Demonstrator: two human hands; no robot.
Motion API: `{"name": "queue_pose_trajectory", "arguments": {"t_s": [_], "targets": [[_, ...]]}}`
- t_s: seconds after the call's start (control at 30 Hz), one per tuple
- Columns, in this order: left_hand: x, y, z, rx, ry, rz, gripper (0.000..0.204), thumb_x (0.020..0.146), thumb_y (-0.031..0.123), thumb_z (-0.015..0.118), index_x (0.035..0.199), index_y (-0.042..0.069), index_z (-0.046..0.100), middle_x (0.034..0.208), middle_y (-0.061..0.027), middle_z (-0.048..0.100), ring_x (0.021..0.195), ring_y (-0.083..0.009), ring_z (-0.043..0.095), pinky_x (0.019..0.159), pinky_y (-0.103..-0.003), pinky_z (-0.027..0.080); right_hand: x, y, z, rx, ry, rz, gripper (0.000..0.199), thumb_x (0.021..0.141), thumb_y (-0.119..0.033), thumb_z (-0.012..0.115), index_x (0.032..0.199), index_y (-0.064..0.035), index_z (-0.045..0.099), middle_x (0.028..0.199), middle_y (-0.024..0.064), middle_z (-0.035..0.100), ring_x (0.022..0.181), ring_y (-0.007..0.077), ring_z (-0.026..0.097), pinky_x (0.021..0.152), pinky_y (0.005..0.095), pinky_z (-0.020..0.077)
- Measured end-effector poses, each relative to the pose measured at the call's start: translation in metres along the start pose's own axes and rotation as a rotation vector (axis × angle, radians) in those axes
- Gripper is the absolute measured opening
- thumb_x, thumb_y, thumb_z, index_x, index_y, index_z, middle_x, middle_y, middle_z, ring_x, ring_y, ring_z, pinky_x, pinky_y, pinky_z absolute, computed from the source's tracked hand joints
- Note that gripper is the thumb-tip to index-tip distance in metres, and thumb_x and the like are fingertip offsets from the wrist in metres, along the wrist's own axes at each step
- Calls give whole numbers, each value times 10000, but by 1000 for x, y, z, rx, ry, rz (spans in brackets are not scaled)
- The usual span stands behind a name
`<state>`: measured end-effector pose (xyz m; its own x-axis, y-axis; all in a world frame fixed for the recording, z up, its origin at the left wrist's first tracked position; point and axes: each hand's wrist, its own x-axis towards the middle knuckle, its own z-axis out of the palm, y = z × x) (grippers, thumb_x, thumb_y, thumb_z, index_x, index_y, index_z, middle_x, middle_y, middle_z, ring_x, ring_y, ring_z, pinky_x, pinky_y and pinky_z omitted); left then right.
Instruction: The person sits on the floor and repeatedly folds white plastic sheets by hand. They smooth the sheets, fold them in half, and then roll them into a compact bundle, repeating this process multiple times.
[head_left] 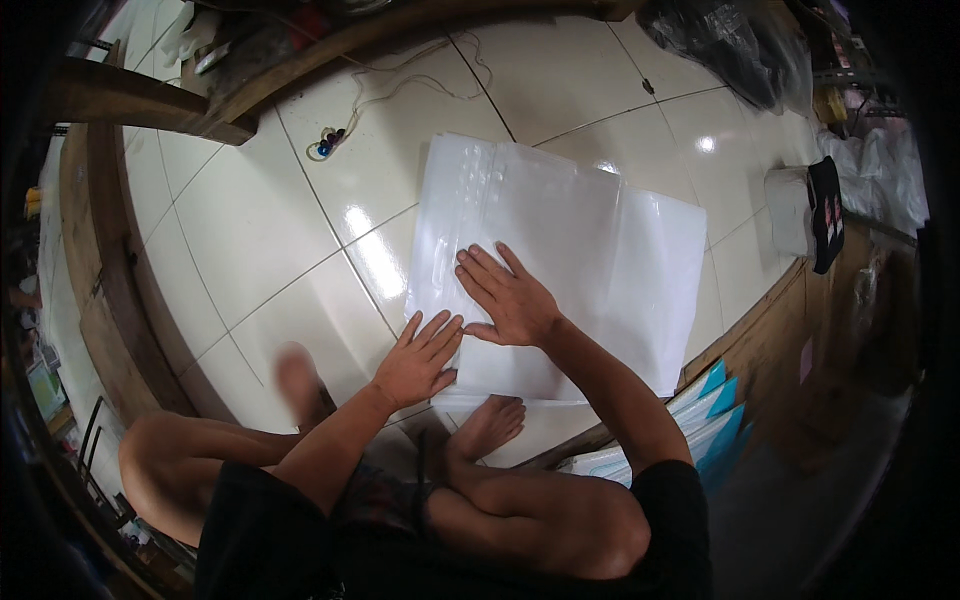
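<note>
- My right hand [512,300] lies flat and palm down on the stack of white plastic sheets [590,270], fingers spread wide and pointing toward 11 o'clock; the grip is open and closes on nothing.
- My left hand [420,358] rests at 7 o'clock from the right one, just beside it, fingers splayed toward 1 o'clock; its fingertips touch the lower left edge of the stack, and its grip is likewise open and holds nothing.
- The stack of white plastic sheets lies flat on the tiled floor [250,240], straight ahead of me at 12 o'clock; the top sheet is glossy, with a clearer strip running down its left side.
- My bare feet sit at 6 o'clock from the hands: one foot [488,425] touches the near edge of the stack, the other foot [300,385] is on the floor at 8 o'clock from my left hand.
- At 4 o'clock from the hands, a pile of flat packets with blue corners [700,420] leans near a wooden edge.
- At 11 o'clock, well apart from the stack, a thin cord with a small plug [328,142] trails across the tiles.
- At 2 o'clock, far off, a folded white bundle with a dark cloth [825,215] beside it sits at the floor's edge.
- At 1 o'clock, a dark plastic bag [720,45] lies at the far side.
</note>
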<state>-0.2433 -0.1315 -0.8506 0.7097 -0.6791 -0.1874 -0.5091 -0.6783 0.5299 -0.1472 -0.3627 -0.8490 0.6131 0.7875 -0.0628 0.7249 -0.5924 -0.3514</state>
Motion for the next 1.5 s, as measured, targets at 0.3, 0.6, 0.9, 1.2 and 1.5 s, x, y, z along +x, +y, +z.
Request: {"name": "queue_pose_trajectory", "arguments": {"t_s": [0.3,0.6,0.9,1.2,1.5], "targets": [[5,7,-6,-17,-41,-8,842,750,386,748,1425,14,410,1555,-134,308,1449,-346,236,1151,-615,181,-8,2,2,78,-21,37,759,854,-507,615,1442,-71,414,1517,108,377,1435,284,292,1195,497,184],[8,12,-9,158,-114,17,801,794,481,688,1413,37,444,1560,-83,315,1441,-343,241,1122,-644,218,-22,8,-2,41,-12,38,753,835,-516,644,1443,-130,424,1535,90,350,1441,287,278,1192,504,202],[11,15,-8,258,-127,15,729,855,574,593,1354,47,521,1561,-76,309,1432,-332,252,1080,-663,258,-81,34,-24,-102,-218,125,782,842,-582,607,1475,-182,379,1567,62,304,1458,283,244,1204,528,152],[13,14,-5,260,-105,26,743,855,572,595,1365,38,512,1562,-92,305,1433,-340,258,1077,-678,245,-311,93,-75,-270,-467,594,691,812,-376,679,1435,-171,463,1554,117,327,1459,381,223,1152,654,123],[11,12,-5,224,-94,24,751,848,555,609,1368,23,504,1563,-103,302,1453,-340,223,1105,-682,189,-305,84,-86,-127,285,1183,515,882,-187,649,1351,-23,511,1401,241,474,1299,434,437,1100,465,354]]}}
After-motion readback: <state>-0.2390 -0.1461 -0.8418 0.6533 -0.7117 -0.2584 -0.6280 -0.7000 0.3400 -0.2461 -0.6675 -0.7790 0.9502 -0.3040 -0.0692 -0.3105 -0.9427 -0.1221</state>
